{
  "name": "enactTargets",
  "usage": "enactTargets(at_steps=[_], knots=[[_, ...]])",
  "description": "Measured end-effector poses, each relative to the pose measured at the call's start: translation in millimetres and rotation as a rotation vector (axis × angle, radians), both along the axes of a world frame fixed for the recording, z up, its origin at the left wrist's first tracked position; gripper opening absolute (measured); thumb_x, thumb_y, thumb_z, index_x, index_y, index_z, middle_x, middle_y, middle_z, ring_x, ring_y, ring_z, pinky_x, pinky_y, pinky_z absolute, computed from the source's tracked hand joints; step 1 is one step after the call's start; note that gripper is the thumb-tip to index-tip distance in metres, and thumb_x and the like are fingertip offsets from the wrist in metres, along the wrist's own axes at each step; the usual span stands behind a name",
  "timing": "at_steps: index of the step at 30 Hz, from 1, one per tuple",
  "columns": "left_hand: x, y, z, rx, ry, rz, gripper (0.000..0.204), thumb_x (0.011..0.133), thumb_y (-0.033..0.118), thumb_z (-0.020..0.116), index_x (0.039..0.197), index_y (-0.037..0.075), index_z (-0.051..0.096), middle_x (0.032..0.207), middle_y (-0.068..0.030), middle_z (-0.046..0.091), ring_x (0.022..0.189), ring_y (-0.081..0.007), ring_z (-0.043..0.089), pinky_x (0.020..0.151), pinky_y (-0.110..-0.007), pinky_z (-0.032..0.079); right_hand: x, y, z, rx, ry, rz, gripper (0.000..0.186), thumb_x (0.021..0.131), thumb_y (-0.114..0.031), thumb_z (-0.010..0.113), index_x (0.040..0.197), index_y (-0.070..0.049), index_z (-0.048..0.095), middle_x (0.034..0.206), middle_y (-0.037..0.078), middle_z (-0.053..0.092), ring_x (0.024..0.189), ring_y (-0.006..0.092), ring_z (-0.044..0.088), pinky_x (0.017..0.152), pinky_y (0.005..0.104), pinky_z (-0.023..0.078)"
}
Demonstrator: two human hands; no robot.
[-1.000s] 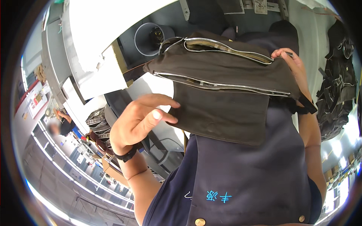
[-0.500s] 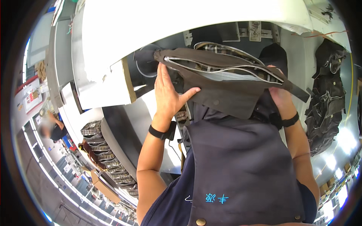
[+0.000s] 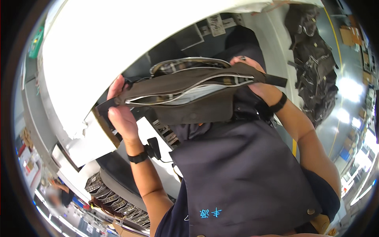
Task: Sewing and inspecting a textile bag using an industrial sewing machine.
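A dark brown fabric bag [image 3: 215, 108] stretches between my two hands above my lap, tilted with its right end higher. My left hand [image 3: 125, 122] pinches its left end, by a dark tab, with the thumb on the near side. My right hand [image 3: 260, 89] grips the right end, some fingers over the far side, near another dark strap tab [image 3: 276, 81]. A long silver zipper [image 3: 185, 93] gapes along the top, showing pale and plaid lining. Behind it, a second curved zipper [image 3: 189, 59] also gapes over plaid lining. A flap hangs toward me.
A white tabletop [image 3: 90, 43] curves across the upper left. Dark bags [image 3: 316, 71] lie heaped at the right. Plaid-lined pieces [image 3: 114, 197] are stacked at lower left. Another person [image 3: 65, 193] is far off at the left. A dark apron [image 3: 244, 177] covers my front.
The bag has shifted left and turned, its right end now higher. My left hand has gone from lying flat against it to gripping its left end. My view has turned too.
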State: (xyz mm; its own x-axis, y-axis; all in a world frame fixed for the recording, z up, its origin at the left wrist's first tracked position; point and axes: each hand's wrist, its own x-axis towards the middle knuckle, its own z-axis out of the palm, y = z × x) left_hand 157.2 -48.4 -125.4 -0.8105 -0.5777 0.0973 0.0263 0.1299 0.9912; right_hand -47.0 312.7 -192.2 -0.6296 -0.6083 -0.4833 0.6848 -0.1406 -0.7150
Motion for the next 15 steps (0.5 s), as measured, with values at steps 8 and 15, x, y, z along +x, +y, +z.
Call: enactTargets(at_steps=[8,15], knots=[[-40.4,22.4,6.5,0.144,0.046,0.125,0.049,0.117,0.031,0.032,0.098,-0.004,0.062,0.112,-0.0253,0.073,0.110,-0.0326,0.069,0.106,-0.044,0.049,-30.3,47.4,10.2,0.279,0.217,-0.286,0.039,0.102,-0.020,0.066,0.135,0.000,0.060,0.128,0.015,0.069,0.118,0.0242,0.067,0.105,0.0355,0.051],[-53.6,36.6,18.7,0.012,-0.007,0.082,0.050,0.116,0.029,0.037,0.095,-0.007,0.066,0.104,-0.0205,0.076,0.097,-0.0218,0.070,0.094,-0.034,0.053,-18.3,4.9,126.3,0.546,1.177,-0.067,0.021,0.108,-0.011,0.057,0.116,0.001,0.073,0.115,0.007,0.075,0.103,0.0130,0.069,0.092,0.0264,0.053]])
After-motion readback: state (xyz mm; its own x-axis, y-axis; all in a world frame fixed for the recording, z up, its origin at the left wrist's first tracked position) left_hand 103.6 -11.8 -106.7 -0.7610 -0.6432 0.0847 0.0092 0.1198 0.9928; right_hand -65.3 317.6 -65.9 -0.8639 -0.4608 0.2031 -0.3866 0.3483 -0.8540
